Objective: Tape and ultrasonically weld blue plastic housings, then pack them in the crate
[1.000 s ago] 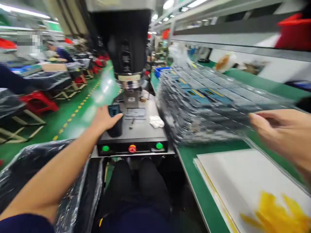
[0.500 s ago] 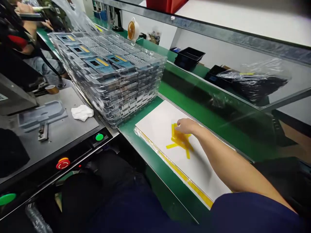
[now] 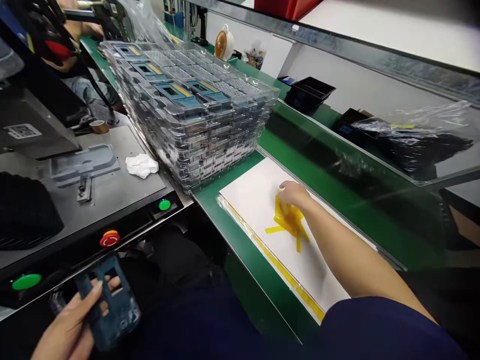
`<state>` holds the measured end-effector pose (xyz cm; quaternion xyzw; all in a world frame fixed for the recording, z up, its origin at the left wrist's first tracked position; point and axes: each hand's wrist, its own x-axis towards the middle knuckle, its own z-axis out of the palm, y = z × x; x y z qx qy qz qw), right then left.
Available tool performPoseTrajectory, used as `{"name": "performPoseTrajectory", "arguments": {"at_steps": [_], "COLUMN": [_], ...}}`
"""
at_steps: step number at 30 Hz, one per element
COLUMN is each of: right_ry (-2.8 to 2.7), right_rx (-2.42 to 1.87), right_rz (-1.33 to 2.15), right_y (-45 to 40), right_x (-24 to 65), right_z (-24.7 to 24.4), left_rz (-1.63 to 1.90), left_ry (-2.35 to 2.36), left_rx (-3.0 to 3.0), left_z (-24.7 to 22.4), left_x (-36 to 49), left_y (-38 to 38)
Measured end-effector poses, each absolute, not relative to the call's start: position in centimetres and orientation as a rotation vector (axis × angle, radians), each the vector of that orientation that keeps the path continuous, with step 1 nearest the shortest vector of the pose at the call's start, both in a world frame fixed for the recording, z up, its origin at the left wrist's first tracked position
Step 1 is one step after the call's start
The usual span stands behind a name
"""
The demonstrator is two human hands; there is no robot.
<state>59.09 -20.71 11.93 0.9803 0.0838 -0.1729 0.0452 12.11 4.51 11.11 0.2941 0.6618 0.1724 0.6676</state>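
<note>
At the lower left my left hand (image 3: 77, 317) grips a dark blue plastic frame (image 3: 110, 302) with cut-out openings, thumb across its face. My right hand (image 3: 296, 194) rests at a bunch of yellow strips (image 3: 290, 220) on a stack of white sheets (image 3: 247, 192); its fingers are bent and partly hidden, and whether they pinch a strip is unclear. Yellow shows along the near edge of the stack. Beyond it stands a tall pile of clear trays (image 3: 210, 130), with blue frames bearing yellow strips in the top one.
On the metal machine plate (image 3: 127, 135) at left lie a grey fixture (image 3: 84, 165) and a white cloth (image 3: 141, 165). Along its front are green buttons (image 3: 26, 281) and a red stop button (image 3: 110, 239). Black bins (image 3: 309, 95) stand behind. A person sits at the upper left.
My left hand has come into view at the lower left with the blue frame. The view has shifted slightly left; my right hand stays at the yellow strips.
</note>
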Motion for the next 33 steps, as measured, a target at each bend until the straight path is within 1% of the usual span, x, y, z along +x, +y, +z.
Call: {"name": "performPoseTrajectory", "arguments": {"at_steps": [1, 3, 5, 7, 9, 12, 14, 15, 16, 17, 18, 20, 22, 24, 26, 27, 30, 33], "right_ry": [0.266, 0.292, 0.375, 0.539, 0.747, 0.997, 1.175, 1.305, 1.471, 1.672, 1.912, 2.483, 3.047, 3.444, 3.615, 3.635, 3.603, 3.511], "right_rx": [3.062, 3.334, 3.682, 3.871, 3.861, 3.67, 3.523, 3.477, 3.452, 3.451, 3.439, 3.272, 2.837, 2.288, 1.904, 1.797, 1.662, 1.658], "right_rz": [-0.528, -0.612, -0.879, -1.286, -1.689, -2.165, -2.316, -2.308, -2.234, -2.082, -1.856, -1.252, -0.672, -0.282, -0.07, -0.01, 0.077, 0.005], "right_y": [-20.4, -19.5, -17.9, -15.8, -13.2, -9.1, -6.8, -5.8, -5.1, -4.6, -4.3, -4.1, -4.2, -4.2, -4.0, -3.9, -3.7, -3.7], "right_x": [59.0, 58.3, 57.0, 55.0, 52.3, 47.7, 44.3, 42.5, 40.8, 39.2, 37.6, 35.0, 33.2, 32.1, 31.6, 31.5, 31.4, 31.3], "right_z": [12.3, 12.8, 13.2, 13.3, 13.2, 12.7, 12.1, 11.7, 11.4, 11.1, 10.8, 10.3, 9.7, 9.0, 8.1, 7.7, 7.0, 7.0], "left_rz": [0.36, 0.313, 0.307, 0.349, 0.369, 0.368, 0.378, 0.392, 0.405, 0.42, 0.432, 0.456, 0.483, 0.515, 0.536, 0.542, 0.547, 0.536], "left_ry": [1.448, 1.36, 1.287, 1.223, 1.158, 1.073, 1.023, 1.005, 0.99, 0.984, 0.981, 0.98, 0.974, 0.937, 0.884, 0.86, 0.831, 0.828], "left_rx": [0.656, 0.649, 0.613, 0.599, 0.57, 0.509, 0.467, 0.447, 0.429, 0.412, 0.397, 0.375, 0.356, 0.347, 0.352, 0.358, 0.368, 0.366], "left_z": [10.3, 9.1, 8.2, 7.8, 7.7, 8.1, 8.3, 8.4, 8.4, 8.4, 8.3, 8.1, 7.9, 7.8, 7.8, 7.9, 8.0, 7.9], "left_x": [11.9, 11.7, 12.0, 12.6, 13.4, 14.7, 15.2, 15.4, 15.4, 15.4, 15.3, 15.1, 14.8, 14.6, 14.6, 14.6, 14.7, 14.9], "left_y": [4.0, 3.2, 2.8, 2.5, 2.4, 2.2, 2.2, 2.2, 2.3, 2.3, 2.4, 2.6, 2.7, 2.6, 2.5, 2.5, 2.3, 2.3]}}
